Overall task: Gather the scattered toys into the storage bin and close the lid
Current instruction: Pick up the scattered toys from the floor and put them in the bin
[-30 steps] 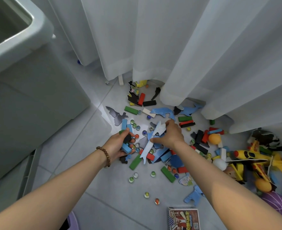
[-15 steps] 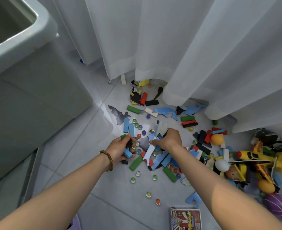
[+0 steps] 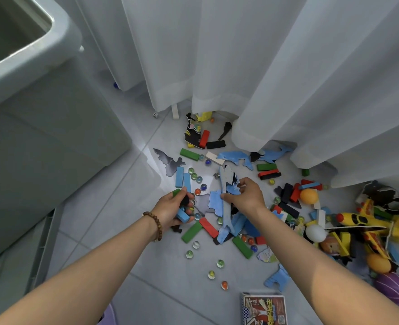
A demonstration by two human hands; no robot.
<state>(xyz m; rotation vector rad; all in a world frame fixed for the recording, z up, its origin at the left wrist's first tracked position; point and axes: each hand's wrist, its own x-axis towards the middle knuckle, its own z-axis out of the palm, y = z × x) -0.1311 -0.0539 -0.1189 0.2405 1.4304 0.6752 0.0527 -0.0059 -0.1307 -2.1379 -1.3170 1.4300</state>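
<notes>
Toys lie scattered on the grey tile floor: coloured wooden blocks, glass marbles [image 3: 189, 254], flat foam animal shapes. My left hand [image 3: 170, 211] grips a handful of small blocks, a blue block [image 3: 182, 215] and a green one showing between the fingers. My right hand [image 3: 245, 195] pinches a bunch of blue foam animal pieces [image 3: 225, 207], lifted on edge above the pile. The grey storage bin [image 3: 41, 66] stands open at the upper left, its inside mostly out of view.
White curtains [image 3: 264, 66] hang over the back of the pile. A yellow toy plane [image 3: 367, 221], orange balls [image 3: 309, 196], a white ball [image 3: 315, 233] and a purple ball lie at the right. A card box [image 3: 263, 309] rests near the bottom. A grey lid edge [image 3: 41, 249] leans by the bin.
My right hand has gathered the blue foam pieces and tipped them more upright. My left hand has shifted slightly, still holding blocks. The view has drifted a little.
</notes>
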